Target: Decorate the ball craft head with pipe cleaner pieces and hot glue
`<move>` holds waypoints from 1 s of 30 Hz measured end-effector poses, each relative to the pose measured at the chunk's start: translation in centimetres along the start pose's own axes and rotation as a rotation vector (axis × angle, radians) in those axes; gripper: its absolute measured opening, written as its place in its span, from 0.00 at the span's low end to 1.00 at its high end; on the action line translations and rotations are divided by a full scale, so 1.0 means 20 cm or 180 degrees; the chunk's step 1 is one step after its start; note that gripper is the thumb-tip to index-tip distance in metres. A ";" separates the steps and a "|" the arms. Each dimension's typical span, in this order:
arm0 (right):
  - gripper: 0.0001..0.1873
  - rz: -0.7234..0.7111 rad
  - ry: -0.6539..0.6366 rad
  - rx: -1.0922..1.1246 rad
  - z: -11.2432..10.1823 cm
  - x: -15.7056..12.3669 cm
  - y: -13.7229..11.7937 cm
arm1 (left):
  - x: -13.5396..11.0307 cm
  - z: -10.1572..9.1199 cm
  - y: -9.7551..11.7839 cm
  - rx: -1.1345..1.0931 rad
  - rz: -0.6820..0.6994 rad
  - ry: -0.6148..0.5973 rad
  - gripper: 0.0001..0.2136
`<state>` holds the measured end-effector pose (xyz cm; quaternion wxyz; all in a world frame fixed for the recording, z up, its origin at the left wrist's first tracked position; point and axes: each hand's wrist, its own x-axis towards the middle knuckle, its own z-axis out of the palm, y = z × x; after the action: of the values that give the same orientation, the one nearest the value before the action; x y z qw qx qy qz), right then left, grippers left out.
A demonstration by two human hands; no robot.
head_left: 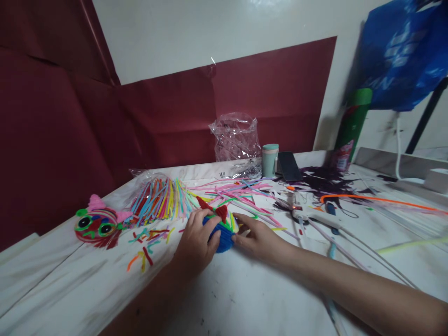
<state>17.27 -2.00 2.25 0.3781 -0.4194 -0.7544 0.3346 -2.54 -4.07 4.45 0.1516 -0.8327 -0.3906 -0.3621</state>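
Note:
A small fuzzy craft figure [221, 228], blue with green and yellow stripes and red ears on top, sits on the white table [245, 298]. My left hand [196, 240] is wrapped round its left side. My right hand [257, 237] pinches its right side with the fingertips. A finished red figure with green eyes and pink ears [98, 225] lies to the far left. A bundle of coloured pipe cleaners [159, 199] in clear wrap lies just behind my left hand.
Loose pipe cleaners [241, 192] and cut bits [147, 242] are scattered about. A white glue gun [311, 215] lies to the right, an orange strand [378, 200] beyond it. At the back stand a clear bag [236, 140], mint cup [270, 159], phone [289, 166] and green can [350, 130].

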 end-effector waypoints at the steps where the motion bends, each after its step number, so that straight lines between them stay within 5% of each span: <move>1: 0.29 0.0002 0.0006 -0.0004 0.00 0.00 0.00 | 0.00 0.00 0.00 -0.0026 -0.0031 0.0003 0.13; 14: 0.28 0.0146 0.0099 -0.0030 -0.05 0.01 -0.04 | 0.00 -0.01 -0.02 -0.0095 -0.0151 0.0134 0.13; 23: 0.11 -0.0572 0.1667 0.0124 -0.57 0.12 -0.24 | 0.01 0.01 -0.10 -0.0303 -0.0482 0.0394 0.04; 30: 0.10 -0.0318 0.2001 -0.0524 -0.93 -0.01 -0.21 | 0.02 0.00 -0.12 -0.0049 -0.0201 0.0424 0.06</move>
<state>31.47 -0.45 14.81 0.5732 -0.4938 -0.6450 0.1077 -4.23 -2.21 4.56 0.1594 -0.7952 -0.4029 -0.4243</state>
